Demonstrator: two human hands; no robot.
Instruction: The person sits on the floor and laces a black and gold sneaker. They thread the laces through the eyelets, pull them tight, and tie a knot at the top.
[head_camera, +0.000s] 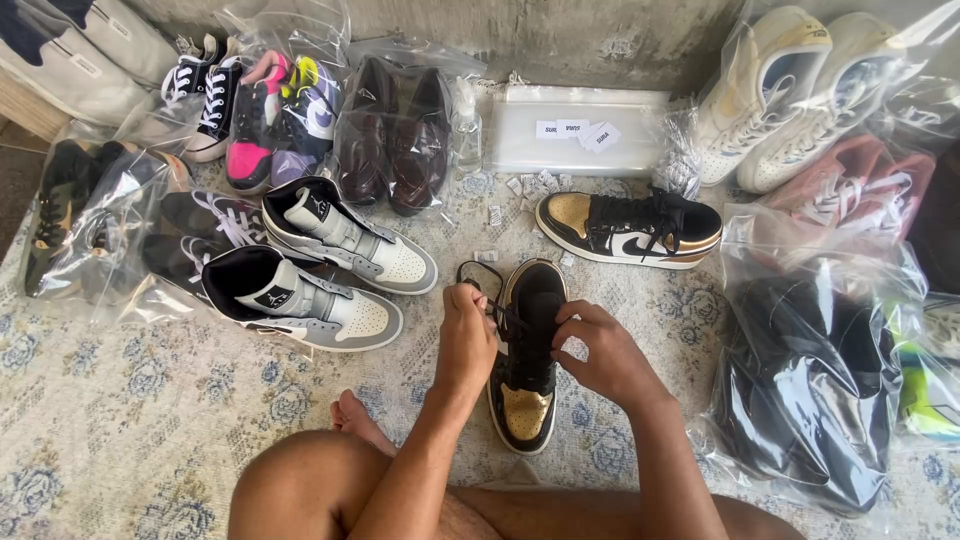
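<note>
Head view | left hand (465, 335) pinched black lace (480, 275) | right hand (600, 350) pinched lace at tongue of black-and-gold sneaker (527, 400), mid-rug (150, 430), before crossed legs | lacing seemingly unfinished, loop loose | matching sneaker (630, 228) laced, beyond | grey-white pair (320, 270) unbagged, left.

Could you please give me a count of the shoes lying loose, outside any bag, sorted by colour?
Black and gold sneakers: 2, one under the left hand and right hand at, one lying sideways
Grey, white and black high-tops: 2, at and
Total: 4 loose shoes; the bagged ones are not counted.
</note>
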